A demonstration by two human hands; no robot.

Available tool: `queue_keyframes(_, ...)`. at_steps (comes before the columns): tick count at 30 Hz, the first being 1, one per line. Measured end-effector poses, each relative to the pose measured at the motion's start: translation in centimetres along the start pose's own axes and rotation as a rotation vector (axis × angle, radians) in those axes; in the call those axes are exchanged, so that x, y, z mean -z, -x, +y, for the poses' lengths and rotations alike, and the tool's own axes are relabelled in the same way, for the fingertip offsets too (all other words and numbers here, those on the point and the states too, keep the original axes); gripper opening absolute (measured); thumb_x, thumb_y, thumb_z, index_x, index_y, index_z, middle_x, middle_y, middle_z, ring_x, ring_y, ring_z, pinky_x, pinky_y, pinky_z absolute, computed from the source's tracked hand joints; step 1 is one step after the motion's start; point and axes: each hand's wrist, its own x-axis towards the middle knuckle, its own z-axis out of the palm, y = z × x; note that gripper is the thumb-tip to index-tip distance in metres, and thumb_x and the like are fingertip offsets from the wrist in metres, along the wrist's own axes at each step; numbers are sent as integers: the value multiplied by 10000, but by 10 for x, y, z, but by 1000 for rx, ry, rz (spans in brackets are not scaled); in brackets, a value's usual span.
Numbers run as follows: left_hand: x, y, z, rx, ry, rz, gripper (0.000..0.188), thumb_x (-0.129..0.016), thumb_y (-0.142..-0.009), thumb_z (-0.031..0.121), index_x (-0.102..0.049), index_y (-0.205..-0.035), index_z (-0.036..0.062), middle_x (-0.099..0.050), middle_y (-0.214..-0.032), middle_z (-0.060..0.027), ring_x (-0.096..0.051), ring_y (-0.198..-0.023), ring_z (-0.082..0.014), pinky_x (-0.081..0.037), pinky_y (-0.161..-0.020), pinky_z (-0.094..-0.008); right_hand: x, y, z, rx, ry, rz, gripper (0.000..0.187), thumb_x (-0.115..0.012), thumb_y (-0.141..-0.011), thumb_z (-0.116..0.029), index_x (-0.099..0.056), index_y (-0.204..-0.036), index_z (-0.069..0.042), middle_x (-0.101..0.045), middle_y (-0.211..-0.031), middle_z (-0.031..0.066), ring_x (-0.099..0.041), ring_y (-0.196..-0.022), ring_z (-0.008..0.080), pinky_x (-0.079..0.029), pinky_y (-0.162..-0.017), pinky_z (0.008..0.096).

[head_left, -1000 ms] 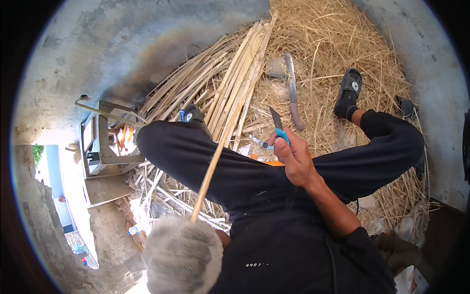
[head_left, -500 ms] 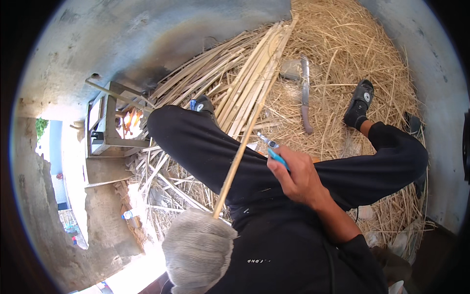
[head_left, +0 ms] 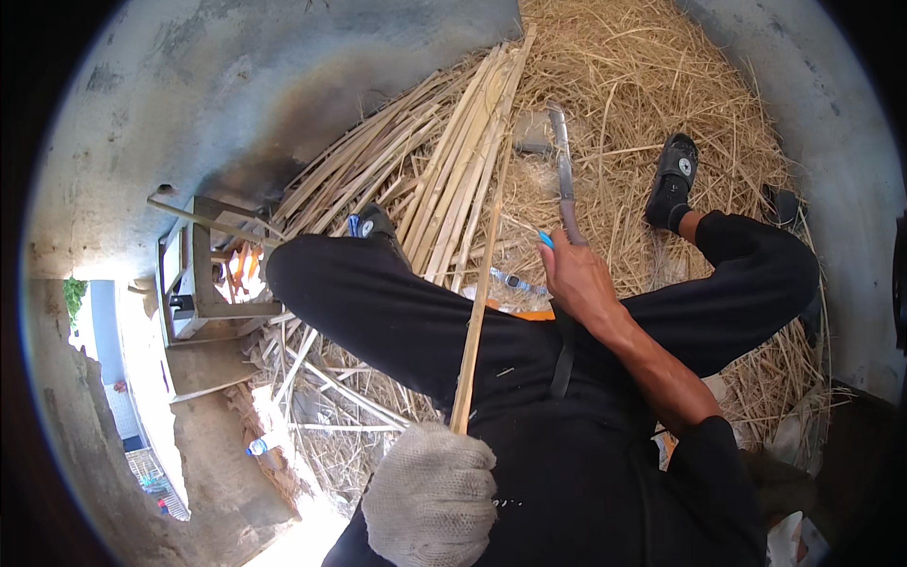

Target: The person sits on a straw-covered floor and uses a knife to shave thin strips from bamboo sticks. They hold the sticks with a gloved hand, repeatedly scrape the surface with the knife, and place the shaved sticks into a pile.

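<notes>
While the grey knit-gloved left hand [head_left: 430, 496] is closed around the near end of a long, narrow, pale-tan wooden strip [head_left: 472, 350], the bare right hand [head_left: 581, 283] is curled around a tool with a light-blue handle [head_left: 546, 240]. Only a small end of that handle shows, beside the thumb. Just below the right fist is a dark, flat strip [head_left: 563, 364]; whether it belongs to the tool I cannot tell. From the gloved grip, the wooden strip runs away from the body, over the black trousers [head_left: 378, 307] and past the left side of the right hand, apart from it.

Near the right fist, on its left, lies a wristwatch with a light-coloured band [head_left: 513, 281]. Directly beyond the same fist is a long metal-bladed machete with a brown handle [head_left: 565, 170], the handle's end overlapped by the hand in this view. Farther ahead and left lies a bundle of flat, pale wooden strips [head_left: 468, 161]; ahead and right spreads a heap of loose golden straw [head_left: 652, 90]. Well left of the gloved hand rests a clear plastic bottle with a blue end [head_left: 260, 445].
</notes>
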Motion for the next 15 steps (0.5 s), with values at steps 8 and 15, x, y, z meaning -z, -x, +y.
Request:
queue_keyframes(8, 52, -30, 40, 367, 589, -151, 125, -793, -748, 181, -710, -815, 117, -614, -624, 27, -633, -594, -108, -512, -554, -244, 55, 55, -71, 537, -518, -32, 160, -660, -868, -160, -554, -906, -46, -555, -699, 101, -587, -558, 309, -468, -501, 415)
queue_keyframes(15, 46, -43, 40, 136, 551, -205, 168, -679, -834, 201, -673, -867, 37, -637, -686, -29, -640, -601, -137, -538, -556, -254, 0, 6, -16, 102, 2, 145, 187, -565, -963, -187, -538, -922, -7, -573, -569, 190, -591, -512, 368, -479, -483, 459)
